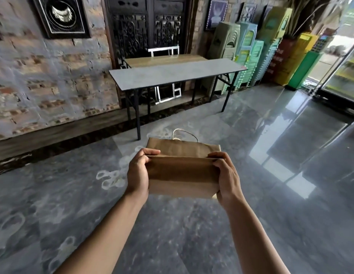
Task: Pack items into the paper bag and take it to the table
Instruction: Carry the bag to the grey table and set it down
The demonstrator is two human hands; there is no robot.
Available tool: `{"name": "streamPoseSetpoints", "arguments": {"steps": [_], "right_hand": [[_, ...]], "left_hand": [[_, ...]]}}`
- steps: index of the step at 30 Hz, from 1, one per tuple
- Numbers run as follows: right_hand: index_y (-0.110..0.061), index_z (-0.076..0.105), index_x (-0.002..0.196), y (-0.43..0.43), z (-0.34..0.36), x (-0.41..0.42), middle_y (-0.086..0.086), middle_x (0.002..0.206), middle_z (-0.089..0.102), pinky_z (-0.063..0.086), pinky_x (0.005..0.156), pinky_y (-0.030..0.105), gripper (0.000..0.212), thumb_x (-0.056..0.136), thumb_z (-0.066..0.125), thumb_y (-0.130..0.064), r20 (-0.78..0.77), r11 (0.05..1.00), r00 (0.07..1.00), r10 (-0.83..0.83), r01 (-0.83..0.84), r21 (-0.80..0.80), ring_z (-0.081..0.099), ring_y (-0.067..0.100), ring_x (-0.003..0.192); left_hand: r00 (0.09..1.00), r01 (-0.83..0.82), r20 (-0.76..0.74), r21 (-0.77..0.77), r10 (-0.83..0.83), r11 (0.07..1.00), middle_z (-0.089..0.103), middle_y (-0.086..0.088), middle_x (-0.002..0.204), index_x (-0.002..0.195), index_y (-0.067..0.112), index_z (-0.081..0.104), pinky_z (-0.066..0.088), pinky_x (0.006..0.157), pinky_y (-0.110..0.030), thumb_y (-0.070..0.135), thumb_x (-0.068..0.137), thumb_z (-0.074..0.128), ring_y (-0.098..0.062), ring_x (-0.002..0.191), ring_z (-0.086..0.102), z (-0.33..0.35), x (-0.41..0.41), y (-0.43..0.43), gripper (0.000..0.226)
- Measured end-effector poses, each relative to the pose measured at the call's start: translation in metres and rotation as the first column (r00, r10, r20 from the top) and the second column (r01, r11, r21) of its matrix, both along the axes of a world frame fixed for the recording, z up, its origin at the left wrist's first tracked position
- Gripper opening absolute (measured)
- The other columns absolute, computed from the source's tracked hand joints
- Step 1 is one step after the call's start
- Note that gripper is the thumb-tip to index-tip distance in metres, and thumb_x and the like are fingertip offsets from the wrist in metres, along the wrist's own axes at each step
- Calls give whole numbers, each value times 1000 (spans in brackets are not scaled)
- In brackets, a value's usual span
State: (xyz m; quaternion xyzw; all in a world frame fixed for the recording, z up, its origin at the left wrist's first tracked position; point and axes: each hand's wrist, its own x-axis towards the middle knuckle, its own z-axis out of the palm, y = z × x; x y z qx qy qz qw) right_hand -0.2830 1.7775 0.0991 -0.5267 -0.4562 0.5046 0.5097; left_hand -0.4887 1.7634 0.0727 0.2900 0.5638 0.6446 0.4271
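You hold the brown paper bag with its top folded over (182, 175) out in front of you, clear of the floor, one hand at each end; your left hand (138, 173) is clenched on the bag's left end, thumb lying along the top fold and the fingers curled around the side and out of sight behind the paper; your right hand (226, 175) grips the right end the same way, thumb on the fold, palm against the side, fingers wrapped under the lower corner; the bag spans the whole gap between the two hands, its folded edge level with your thumbs and its body hanging below them; the far flap stands up behind the fold, and a thin twisted paper handle (185, 133) loops up beyond it, untouched by either hand; what is inside the bag cannot be seen. Ahead of you, well apart from the bag, stands the long grey folding table with black metal legs (176, 73), set against the weathered brick wall (53, 76); a second, wooden-topped table (164, 59) sits just behind it, in front of a dark carved wooden screen (146, 26); stacked pastel plastic chairs (245, 56) lean to the right of the tables; below your arms lies the glossy grey tiled floor (192, 234), marked with pale scuffs.
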Motion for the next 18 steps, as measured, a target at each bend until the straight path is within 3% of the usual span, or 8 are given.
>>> {"name": "streamPoseSetpoints", "arguments": {"steps": [6, 13, 18], "right_hand": [[-24, 66, 83, 110, -4, -1, -9, 81, 62, 34, 73, 38, 19, 73, 50, -21, -38, 1000, 999, -14, 14, -24, 49, 17, 82], [-22, 66, 83, 249, -28, 19, -4, 83, 64, 35, 72, 39, 20, 71, 50, -24, -33, 1000, 999, -4, 3, -27, 50, 20, 83], [-23, 68, 86, 358, -17, 22, -7, 85, 67, 37, 74, 39, 24, 70, 50, -27, 3, 998, 998, 56, -56, -22, 53, 18, 85]], "left_hand": [[998, 54, 17, -12, -54, 998, 73, -2, 88, 72, 25, 73, 46, 84, -40, 21, 74, 38, -20, 89, 62, 11, -4, 111, 35], [998, 54, -37, -36, -56, 998, 71, -2, 91, 71, 26, 71, 45, 79, -38, 25, 72, 38, -22, 91, 60, -10, 19, 250, 33], [1000, -12, -13, -34, 11, 999, 70, -12, 95, 72, 26, 71, 47, 77, -39, 24, 72, 38, -26, 90, 61, -3, 20, 344, 33]]}}
